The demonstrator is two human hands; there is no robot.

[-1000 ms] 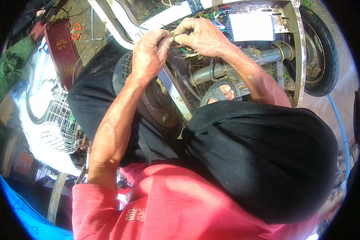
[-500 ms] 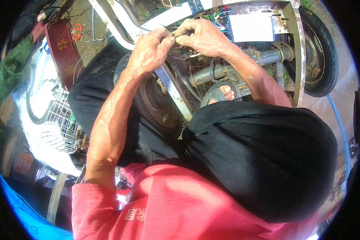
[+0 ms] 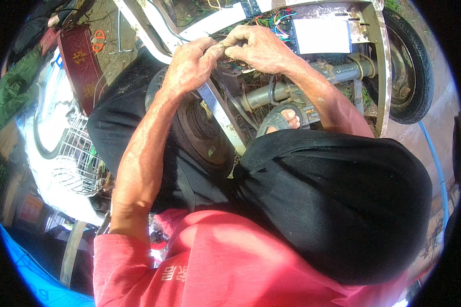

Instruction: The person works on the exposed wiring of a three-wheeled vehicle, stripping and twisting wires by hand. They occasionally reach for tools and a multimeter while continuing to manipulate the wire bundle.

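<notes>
1. Dirt-darkened fingertips of your left hand and right hand meet; whether they pinch anything, I cannot tell.
2. Black cable slants down toward your nearer left hand.
3. Coloured wires lie just beyond your right.

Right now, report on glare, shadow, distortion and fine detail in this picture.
Head view: glare bleaches the white panel; head view: sun and shadow mottle the red shirt; head view: fisheye rim blackens the corners; head view: detail between the fingertips of the left hand and right hand is too small to make out.
</notes>
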